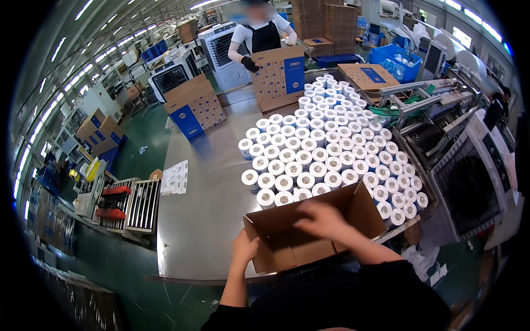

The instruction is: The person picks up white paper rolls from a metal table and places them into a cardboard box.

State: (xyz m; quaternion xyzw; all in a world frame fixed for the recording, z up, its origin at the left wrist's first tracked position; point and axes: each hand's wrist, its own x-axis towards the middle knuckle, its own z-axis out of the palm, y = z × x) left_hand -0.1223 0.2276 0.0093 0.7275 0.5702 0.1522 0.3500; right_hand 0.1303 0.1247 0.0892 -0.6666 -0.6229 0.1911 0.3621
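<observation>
- Gripping the open cardboard box (287,245) at its left wall, left hand (244,248) closed.
- Right hand (320,218), blurred, grip unclear, hovers over box, white rolls (326,149) just above, nearer it.

We see an open brown cardboard box (309,237) lying at the near edge of the bench, flaps spread, its mouth tipped toward the white paper rolls (326,160), which stand upright, packed in rows, just beyond it.
</observation>
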